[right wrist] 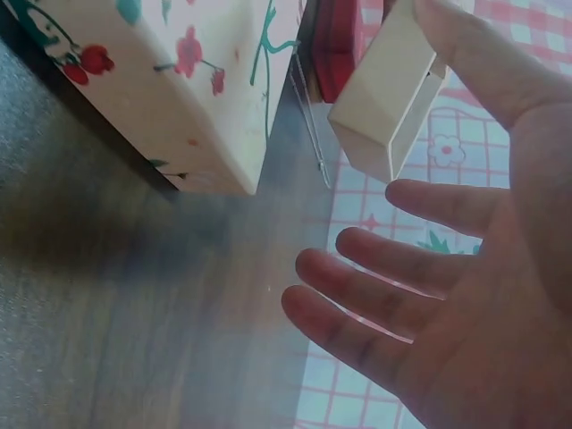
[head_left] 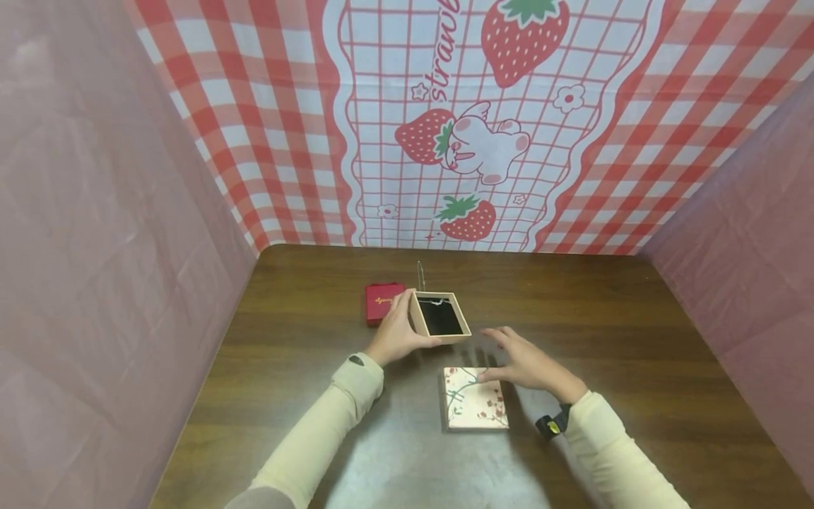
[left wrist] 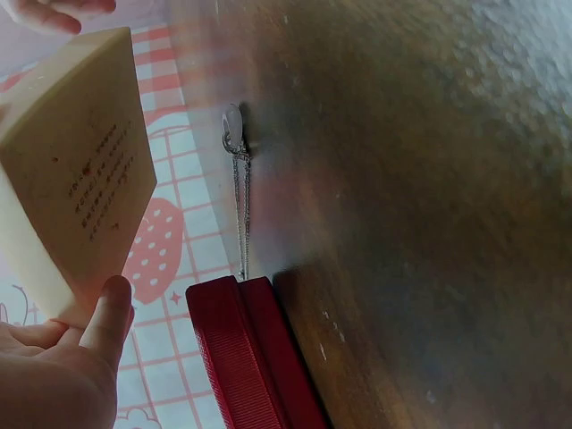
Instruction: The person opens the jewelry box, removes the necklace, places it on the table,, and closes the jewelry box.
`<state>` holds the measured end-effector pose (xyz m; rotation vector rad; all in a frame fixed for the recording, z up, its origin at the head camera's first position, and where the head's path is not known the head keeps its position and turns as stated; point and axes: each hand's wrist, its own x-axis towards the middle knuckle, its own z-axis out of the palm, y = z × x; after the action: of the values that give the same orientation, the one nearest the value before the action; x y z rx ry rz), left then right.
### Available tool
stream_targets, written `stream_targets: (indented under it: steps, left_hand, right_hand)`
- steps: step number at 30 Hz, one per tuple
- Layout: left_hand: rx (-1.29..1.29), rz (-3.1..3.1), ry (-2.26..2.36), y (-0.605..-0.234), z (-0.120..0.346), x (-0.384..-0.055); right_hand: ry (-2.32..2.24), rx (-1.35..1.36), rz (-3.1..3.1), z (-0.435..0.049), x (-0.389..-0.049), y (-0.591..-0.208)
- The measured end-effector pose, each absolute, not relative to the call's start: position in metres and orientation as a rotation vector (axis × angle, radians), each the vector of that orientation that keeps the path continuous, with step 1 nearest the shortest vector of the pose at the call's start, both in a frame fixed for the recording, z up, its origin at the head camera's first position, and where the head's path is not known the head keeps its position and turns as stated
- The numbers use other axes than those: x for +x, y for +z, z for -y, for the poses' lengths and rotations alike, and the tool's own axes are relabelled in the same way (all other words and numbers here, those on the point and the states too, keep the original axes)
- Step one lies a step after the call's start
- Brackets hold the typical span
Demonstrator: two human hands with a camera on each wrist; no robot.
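My left hand (head_left: 397,334) grips a small square cream box (head_left: 453,338) raised and tilted above the table. Inside it lies a black insert (head_left: 441,319) with a thin silver chain (head_left: 437,302) across its top. Small printed text shows on the box's underside (left wrist: 98,174) in the left wrist view. My right hand (head_left: 529,362) hovers with fingers spread and nothing in its grasp. Its thumb overlaps the far edge of a floral-patterned box lid (head_left: 472,410) in the head view; this lid lies on the table, patterned side up.
A red box (head_left: 380,300) with gold lettering sits just behind my left hand. Beyond the cream box, a silver necklace (left wrist: 239,201) with a pendant lies on the wooden table (head_left: 585,304). A strawberry-print cloth (head_left: 470,141) hangs at the back, with pink cloth (head_left: 114,233) along the sides.
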<state>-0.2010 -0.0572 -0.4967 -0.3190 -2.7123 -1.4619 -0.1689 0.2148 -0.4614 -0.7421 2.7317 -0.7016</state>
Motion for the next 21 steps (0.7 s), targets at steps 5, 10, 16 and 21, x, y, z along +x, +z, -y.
stream_targets:
  steps: [5,10,16,21]
  left_hand:
    - [-0.330,2.725,-1.461,-0.496,0.057,-0.202]
    - [-0.347,2.735,-1.467,-0.495,0.057,-0.201]
    - [-0.360,2.749,-1.471,-0.495,0.056,-0.200]
    - [-0.370,2.749,-1.490,-0.495,0.055,-0.200]
  right_hand:
    - [-0.724,-0.753,-2.755,-0.215,-0.175,-0.462]
    - [-0.757,-0.770,-2.763,-0.214,-0.180,-0.460]
    - [-0.776,-0.724,-2.733,-0.211,-0.185,-0.456]
    - [-0.781,-0.703,-2.722,-0.207,-0.190,-0.454]
